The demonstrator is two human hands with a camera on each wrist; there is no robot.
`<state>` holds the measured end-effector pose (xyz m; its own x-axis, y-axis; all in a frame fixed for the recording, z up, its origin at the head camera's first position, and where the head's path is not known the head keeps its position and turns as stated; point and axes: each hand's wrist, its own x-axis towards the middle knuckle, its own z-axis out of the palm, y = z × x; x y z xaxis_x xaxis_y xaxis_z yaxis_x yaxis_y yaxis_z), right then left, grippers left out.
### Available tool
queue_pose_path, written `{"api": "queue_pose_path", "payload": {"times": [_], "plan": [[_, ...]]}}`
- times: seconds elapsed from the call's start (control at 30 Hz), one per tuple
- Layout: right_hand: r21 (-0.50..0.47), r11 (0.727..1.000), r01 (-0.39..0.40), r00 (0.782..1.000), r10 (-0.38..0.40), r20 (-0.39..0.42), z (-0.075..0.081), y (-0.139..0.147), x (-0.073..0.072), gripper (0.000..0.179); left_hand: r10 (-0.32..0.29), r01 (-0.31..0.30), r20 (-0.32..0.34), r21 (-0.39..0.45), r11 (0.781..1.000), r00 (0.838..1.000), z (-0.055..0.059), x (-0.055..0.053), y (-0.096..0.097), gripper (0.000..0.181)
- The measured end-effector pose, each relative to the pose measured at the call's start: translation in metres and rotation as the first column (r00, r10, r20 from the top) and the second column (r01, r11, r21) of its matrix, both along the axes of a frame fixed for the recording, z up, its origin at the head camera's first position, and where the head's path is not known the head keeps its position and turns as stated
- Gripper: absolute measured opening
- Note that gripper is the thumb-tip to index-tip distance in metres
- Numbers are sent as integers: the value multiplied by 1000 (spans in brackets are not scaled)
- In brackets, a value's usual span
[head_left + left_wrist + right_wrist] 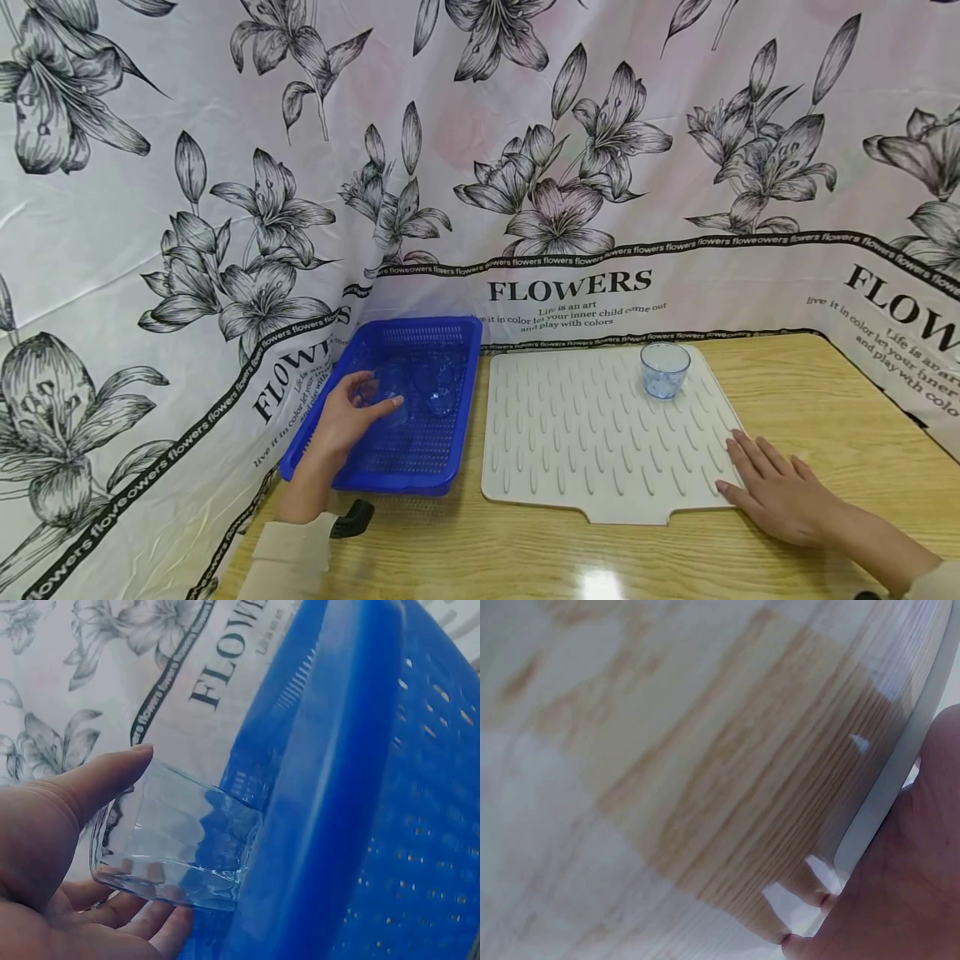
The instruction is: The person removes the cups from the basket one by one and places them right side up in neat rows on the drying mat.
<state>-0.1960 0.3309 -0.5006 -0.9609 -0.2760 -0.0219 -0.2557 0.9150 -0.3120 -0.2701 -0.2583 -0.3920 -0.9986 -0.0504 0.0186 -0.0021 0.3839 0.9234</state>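
My left hand [347,421] reaches into the blue plastic basket [401,483] at the left. Its thumb and fingers are around a clear glass [180,832], the thumb up at the rim and the fingers beneath it in the left wrist view. More clear glassware [441,396] lies beside it in the basket, hard to make out against the blue. On the right, my right hand [783,493] rests with fingers spread along the right edge of a white draining mat [540,471]. One clear bluish glass [665,373] stands on the mat's far right part.
A wooden table [465,550] carries the basket and mat side by side, with a narrow gap between them. Behind and to the left hangs a white curtain [420,217] printed with flowers, close against the basket.
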Motion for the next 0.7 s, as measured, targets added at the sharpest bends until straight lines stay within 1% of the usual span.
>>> {"api": "queue_pose_path", "payload": {"times": [0.17, 0.43, 0.7], "plan": [[1, 1000, -2, 1000, 2, 7, 1, -1, 0, 78, -4, 4, -13, 29, 1000, 1000, 5, 2, 7, 86], [1, 1000, -3, 1000, 3, 3, 1, -1, 0, 77, -3, 8, -75, 63, 998, 997, 9, -1, 22, 85], [1, 1000, -2, 1000, 2, 5, -2, 0, -1, 78, -27, 33, -94, 71, 997, 995, 13, -2, 38, 86]]}}
